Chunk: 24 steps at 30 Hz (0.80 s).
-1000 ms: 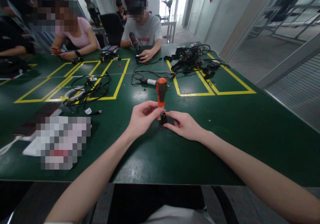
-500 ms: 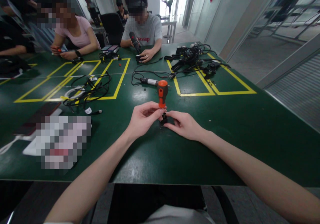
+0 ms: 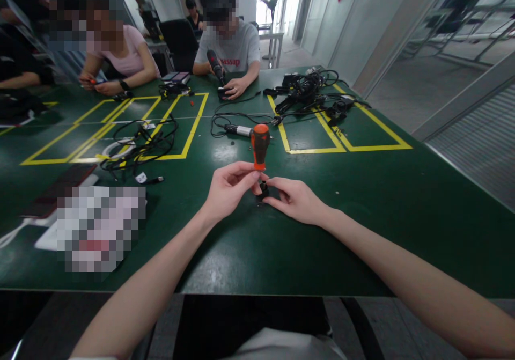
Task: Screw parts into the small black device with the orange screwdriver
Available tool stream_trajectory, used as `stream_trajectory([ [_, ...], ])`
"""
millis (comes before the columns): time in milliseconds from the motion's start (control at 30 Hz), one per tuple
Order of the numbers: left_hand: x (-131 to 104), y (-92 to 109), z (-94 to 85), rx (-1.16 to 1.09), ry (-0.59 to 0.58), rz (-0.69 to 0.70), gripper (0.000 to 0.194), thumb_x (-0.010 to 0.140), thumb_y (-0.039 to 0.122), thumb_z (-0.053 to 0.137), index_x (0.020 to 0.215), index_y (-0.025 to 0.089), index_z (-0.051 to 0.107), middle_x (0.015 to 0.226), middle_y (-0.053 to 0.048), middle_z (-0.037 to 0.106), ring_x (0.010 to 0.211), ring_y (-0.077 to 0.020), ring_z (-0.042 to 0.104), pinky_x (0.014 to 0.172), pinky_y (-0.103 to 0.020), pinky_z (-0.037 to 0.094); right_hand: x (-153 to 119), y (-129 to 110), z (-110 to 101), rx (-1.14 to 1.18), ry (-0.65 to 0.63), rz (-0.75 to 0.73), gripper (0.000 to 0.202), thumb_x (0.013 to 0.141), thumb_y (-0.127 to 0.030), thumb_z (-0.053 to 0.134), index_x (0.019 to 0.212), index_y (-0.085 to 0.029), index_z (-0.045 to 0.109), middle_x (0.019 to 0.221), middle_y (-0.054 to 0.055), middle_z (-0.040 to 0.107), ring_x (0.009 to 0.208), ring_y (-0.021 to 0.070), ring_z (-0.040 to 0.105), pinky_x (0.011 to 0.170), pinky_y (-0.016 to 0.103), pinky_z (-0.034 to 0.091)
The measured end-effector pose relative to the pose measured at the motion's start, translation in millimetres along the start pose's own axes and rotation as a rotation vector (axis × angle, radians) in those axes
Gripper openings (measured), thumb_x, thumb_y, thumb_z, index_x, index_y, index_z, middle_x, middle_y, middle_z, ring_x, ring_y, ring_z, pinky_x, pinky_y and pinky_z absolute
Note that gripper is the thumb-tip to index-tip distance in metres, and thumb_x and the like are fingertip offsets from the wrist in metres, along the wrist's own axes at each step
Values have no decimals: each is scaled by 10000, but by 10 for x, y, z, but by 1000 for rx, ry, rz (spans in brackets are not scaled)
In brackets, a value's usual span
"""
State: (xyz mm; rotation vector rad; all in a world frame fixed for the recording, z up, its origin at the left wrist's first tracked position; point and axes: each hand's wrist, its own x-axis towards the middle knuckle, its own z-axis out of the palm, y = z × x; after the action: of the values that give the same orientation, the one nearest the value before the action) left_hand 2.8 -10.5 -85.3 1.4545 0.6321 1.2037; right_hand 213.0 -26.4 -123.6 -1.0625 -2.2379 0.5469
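Observation:
An orange and black screwdriver [image 3: 260, 146] stands nearly upright with its handle on top. My left hand [image 3: 230, 189] pinches it just below the handle, fingers closed around the shaft area. Beneath it, on the green table, a small black part [image 3: 263, 192] stands with a round opening at its top. Thumb and fingers of my right hand [image 3: 298, 201] are closed on this part from the right side. The screwdriver's tip is hidden behind my left fingers, so I cannot tell whether it touches the part.
Behind the screwdriver lies a corded electric screwdriver [image 3: 241, 130]. Tangled black cables [image 3: 308, 94] lie at the back right, more cables [image 3: 151, 140] at the left. A phone [image 3: 60, 191] and a blurred packet [image 3: 100, 226] are at the near left. Across the table a person [image 3: 229, 43] works.
The screwdriver handle has turned about its own axis, showing a different side, and sits slightly higher and to the left. My right hand has stayed in place.

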Motion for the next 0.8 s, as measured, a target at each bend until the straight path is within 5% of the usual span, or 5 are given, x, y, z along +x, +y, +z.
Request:
stream_trajectory([
  [500,18,-60,9,-10,71,-21,398,658,314,956,816,167,622,717,43,671,556,-69,608,505,-178,518,-6,7,-4,7,-13,18,269,984,-351,639,1177,-166,674,823,17,683,575,123,519,575,265,388],
  [800,5,-11,-15,28,13,-6,280,787,435,860,871,171,819,804,-41,766,574,-93,599,596,-245,559,-4,-14,-14,11,-22,33,259,979,-340,649,1162,-159,678,818,20,680,566,126,512,571,269,382],
])
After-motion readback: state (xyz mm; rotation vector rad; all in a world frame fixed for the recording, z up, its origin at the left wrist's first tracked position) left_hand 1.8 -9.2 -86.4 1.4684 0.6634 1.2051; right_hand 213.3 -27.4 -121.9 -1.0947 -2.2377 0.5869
